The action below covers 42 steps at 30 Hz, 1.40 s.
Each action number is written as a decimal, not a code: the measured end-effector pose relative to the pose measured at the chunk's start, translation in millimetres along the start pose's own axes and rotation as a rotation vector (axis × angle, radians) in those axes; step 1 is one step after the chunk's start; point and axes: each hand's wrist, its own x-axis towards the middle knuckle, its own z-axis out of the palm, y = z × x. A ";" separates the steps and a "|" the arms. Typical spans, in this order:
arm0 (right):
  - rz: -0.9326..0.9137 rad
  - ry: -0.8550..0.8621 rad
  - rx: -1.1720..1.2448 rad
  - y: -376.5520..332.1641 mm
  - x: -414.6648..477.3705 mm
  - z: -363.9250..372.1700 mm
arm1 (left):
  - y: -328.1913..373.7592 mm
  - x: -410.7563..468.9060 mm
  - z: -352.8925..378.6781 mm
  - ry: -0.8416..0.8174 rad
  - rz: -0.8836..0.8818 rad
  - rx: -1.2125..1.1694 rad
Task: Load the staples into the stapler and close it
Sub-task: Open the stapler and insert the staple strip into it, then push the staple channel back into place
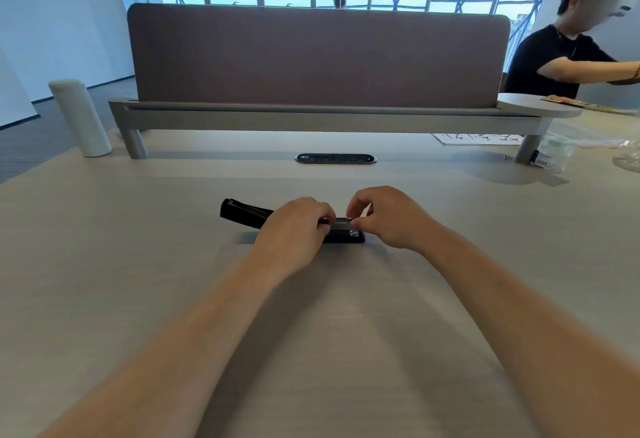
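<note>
Black stapler (242, 213) lies open on pale woodgrain desk (138, 264), lid swung back left. Left hand (294, 229) covers its middle, grip unclear. Right hand (384, 217) pinches silvery staples (341, 224) at metal channel. White cylindrical bottle (79, 119) far left.

A big light wooden table (138, 264) holds a black stapler (242, 213) in the middle. A white bottle (80, 118) stands at the far left. A paper (478, 139) and a clear plastic bottle (554, 155) lie far right.
</note>
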 end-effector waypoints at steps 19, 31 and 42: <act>0.077 0.054 0.097 -1.2 -12.4 4.2 | -17.6 -0.4 -26.8 0.102 -0.222 0.146; 0.202 0.053 0.102 -10.5 -17.2 12.5 | -22.6 -11.3 -50.9 0.175 -0.451 0.049; 0.200 0.060 0.173 -4.7 -15.0 14.9 | 21.5 13.5 -33.0 0.352 -0.027 -0.157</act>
